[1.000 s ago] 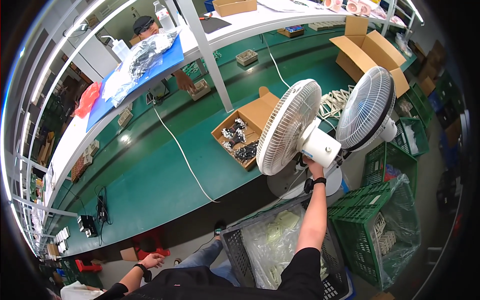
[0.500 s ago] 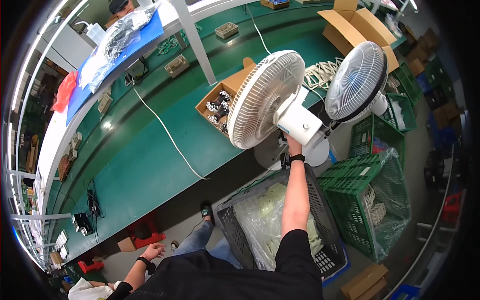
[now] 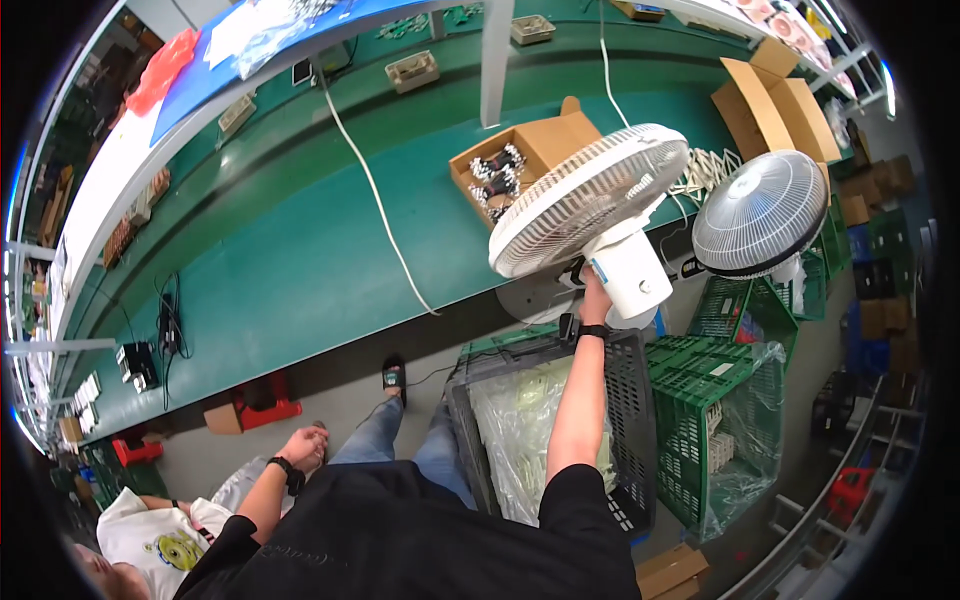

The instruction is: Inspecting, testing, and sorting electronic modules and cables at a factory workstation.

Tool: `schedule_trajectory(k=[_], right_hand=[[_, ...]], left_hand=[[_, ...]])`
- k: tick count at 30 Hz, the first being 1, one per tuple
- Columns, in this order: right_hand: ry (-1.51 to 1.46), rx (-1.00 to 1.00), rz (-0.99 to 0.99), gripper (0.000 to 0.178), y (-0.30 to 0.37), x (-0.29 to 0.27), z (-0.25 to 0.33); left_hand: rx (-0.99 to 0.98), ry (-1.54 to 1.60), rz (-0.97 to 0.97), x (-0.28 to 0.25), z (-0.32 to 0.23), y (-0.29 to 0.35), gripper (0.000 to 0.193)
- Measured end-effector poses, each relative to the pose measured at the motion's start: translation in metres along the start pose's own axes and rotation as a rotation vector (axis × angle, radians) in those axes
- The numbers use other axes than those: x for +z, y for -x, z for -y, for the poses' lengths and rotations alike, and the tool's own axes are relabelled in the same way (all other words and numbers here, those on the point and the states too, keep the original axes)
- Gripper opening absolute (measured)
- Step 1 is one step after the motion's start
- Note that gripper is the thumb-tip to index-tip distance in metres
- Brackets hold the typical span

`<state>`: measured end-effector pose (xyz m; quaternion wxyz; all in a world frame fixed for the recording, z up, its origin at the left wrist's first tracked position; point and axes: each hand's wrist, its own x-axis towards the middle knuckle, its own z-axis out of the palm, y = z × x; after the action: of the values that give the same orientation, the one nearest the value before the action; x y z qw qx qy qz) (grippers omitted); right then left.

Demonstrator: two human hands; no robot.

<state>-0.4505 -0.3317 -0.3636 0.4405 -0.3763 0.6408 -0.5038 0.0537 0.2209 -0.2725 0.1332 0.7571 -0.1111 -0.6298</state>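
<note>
Item: white fan (image 3: 592, 205), which stood at the edge of the desk (image 3: 290, 260), beside a second fan (image 3: 762, 215). Right hand (image 3: 596, 291): beneath the motor housing (image 3: 630, 272), fingers partly hidden; whether clamped could not be told. Left hand (image 3: 303, 443): low, loosely curled, holding nothing visible. Risk, as judged: an off-centre push could have tipped the fan or knocked it into the open carton (image 3: 555, 142) of cable bundles (image 3: 497, 184). Surface: green, glossy, crossed by a white cord (image 3: 372, 190). Room: grey floor (image 3: 190, 470), black crate (image 3: 634, 400), green crate (image 3: 680, 420), white-topped co-worker (image 3: 130, 535).
</note>
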Motion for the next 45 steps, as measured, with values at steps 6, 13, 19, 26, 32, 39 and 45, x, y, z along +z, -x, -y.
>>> schedule_trajectory(k=[6, 13, 19, 26, 32, 39, 45], right_hand=[[-0.079, 0.233, -0.097, 0.059, 0.017, 0.010, -0.014], [-0.067, 0.121, 0.005, 0.062, 0.062, 0.041, 0.000], [-0.014, 0.193, 0.017, 0.062, 0.083, 0.053, 0.014], [0.141, 0.070, 0.045, 0.066, 0.061, 0.022, -0.022], [0.707, -0.347, 0.179, 0.058, 0.076, 0.027, -0.075], [1.048, -0.569, -0.032, 0.050, 0.044, -0.045, -0.196], [0.722, -0.402, -0.080, 0.050, 0.046, -0.016, -0.230]], left_hand=[[0.024, 0.048, 0.040, -0.015, 0.031, -0.029, 0.034], [0.163, -0.136, -0.037, -0.012, -0.003, -0.014, 0.036], [0.229, -0.251, -0.040, -0.015, -0.004, -0.011, 0.035], [0.709, -0.251, 0.026, 0.022, -0.238, -0.038, 0.027], [0.631, 0.247, 0.233, 0.088, -0.463, -0.168, 0.048], [0.504, 0.000, 0.696, 0.183, -0.594, -0.224, 0.032], [0.579, -0.163, 0.637, 0.198, -0.630, -0.212, 0.032]])
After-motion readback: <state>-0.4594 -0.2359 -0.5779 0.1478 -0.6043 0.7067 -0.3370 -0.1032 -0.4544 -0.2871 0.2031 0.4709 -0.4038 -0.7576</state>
